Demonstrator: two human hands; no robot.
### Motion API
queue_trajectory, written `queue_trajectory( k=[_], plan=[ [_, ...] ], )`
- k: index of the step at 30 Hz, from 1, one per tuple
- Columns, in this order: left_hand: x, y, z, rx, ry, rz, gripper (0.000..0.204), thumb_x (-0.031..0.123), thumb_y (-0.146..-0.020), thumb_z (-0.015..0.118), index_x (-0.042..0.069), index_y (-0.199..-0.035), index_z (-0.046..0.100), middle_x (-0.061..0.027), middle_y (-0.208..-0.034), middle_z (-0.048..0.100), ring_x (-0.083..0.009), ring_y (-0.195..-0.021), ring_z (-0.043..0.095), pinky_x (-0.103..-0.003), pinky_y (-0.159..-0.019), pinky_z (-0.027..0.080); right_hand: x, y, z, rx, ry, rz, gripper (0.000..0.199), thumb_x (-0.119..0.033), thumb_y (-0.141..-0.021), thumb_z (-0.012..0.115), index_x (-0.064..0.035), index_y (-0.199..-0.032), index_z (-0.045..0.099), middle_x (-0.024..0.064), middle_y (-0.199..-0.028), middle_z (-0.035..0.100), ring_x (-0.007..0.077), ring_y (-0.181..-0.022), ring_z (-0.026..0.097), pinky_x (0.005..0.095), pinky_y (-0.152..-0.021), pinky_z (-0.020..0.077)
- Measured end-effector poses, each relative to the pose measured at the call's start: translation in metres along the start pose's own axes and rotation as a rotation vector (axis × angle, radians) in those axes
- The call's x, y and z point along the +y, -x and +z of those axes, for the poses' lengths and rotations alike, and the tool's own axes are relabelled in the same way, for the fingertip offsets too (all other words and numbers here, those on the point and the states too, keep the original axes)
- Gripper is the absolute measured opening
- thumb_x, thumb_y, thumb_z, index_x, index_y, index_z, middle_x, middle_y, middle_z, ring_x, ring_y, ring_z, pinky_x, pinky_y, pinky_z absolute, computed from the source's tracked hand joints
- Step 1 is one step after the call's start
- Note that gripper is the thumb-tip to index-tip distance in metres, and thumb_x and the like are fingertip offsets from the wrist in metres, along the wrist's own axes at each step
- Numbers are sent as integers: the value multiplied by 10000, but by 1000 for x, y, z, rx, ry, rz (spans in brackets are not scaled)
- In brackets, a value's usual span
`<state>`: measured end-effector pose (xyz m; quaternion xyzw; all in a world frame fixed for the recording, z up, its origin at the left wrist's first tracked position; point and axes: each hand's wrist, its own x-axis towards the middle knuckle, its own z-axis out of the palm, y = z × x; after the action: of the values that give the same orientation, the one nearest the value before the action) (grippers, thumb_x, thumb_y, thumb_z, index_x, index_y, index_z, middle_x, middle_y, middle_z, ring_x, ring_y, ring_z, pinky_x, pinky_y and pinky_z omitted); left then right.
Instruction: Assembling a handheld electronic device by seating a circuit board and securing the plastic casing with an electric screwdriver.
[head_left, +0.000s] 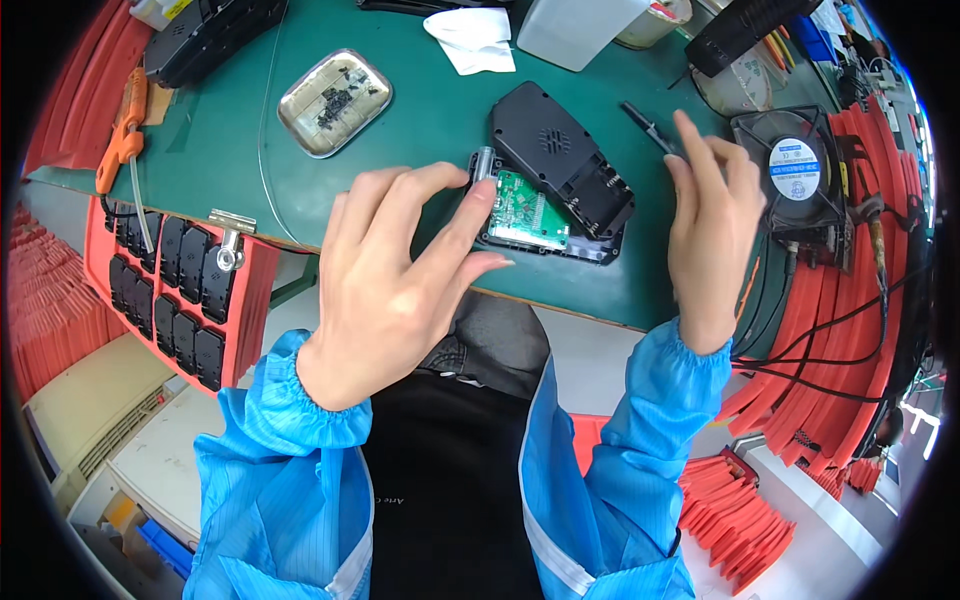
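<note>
Two bare hands in blue sleeves come up from the lower edge over a green mat (420,110). Left hand (400,270) pinches a small silver cylinder (484,163) between thumb and forefinger, other fingers loosely curled, right at the left end of the opened device. Right hand (712,225) is open, fingers straight and raised, holding nothing; its fingertips sit near a thin black tool (645,125) lying on the mat, whether touching it I cannot tell.

Between the hands: black device shell (545,240) lying open near the mat's front edge, green circuit board (530,208) exposed inside. Black back cover (560,160) rests tilted over its far side, overlapping it.

Left, below the bench edge: red tray (255,290) packed with rows of black covers (170,290). Right of right hand: black fan (795,170) with round white-blue label, cables hanging beside it, stacks of red trays beyond.

Farther back on the mat: metal dish (335,100) with small black screws, orange-handled tool (122,135) at left edge, crumpled white cloth (472,40), translucent plastic container (575,30), black devices at the top left corner.
</note>
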<state>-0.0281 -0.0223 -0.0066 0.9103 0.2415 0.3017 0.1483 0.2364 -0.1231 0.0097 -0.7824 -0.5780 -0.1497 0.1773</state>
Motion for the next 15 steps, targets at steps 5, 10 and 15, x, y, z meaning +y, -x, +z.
queue_trajectory(
  k=[5, 10, 15],
  plan=[
    [-5, 3, 6, 38, -41, 13, 562, 192, -699, 903, 51, -1224, 760, -112, -1266, 678, -314, -1045, 625, -417, -787, 450, -45, 3, -21, -137, -404, -111, 536, -165, -844, 867, -54, -1346, 714, 127, -1151, 700, 326, -1040, 638, 405, -918, 508],
    [-1, 5, 8, 67, -45, -5, 577, 214, -684, 911, 48, -1216, 760, -116, -1297, 705, -305, -1043, 637, -407, -785, 438, -48, 6, -15, -237, -421, -65, 541, -68, -882, 779, -24, -1411, 670, 154, -1205, 718, 310, -1069, 681, 371, -987, 520],
    [1, 4, 6, 41, -39, -43, 568, 200, -712, 915, 50, -1242, 779, -100, -1318, 730, -306, -1036, 630, -403, -850, 473, -39, 6, -14, -303, -766, 152, 467, -17, -923, 698, -8, -1389, 676, 113, -1212, 727, 223, -1097, 669, 332, -996, 508]
  ],
)
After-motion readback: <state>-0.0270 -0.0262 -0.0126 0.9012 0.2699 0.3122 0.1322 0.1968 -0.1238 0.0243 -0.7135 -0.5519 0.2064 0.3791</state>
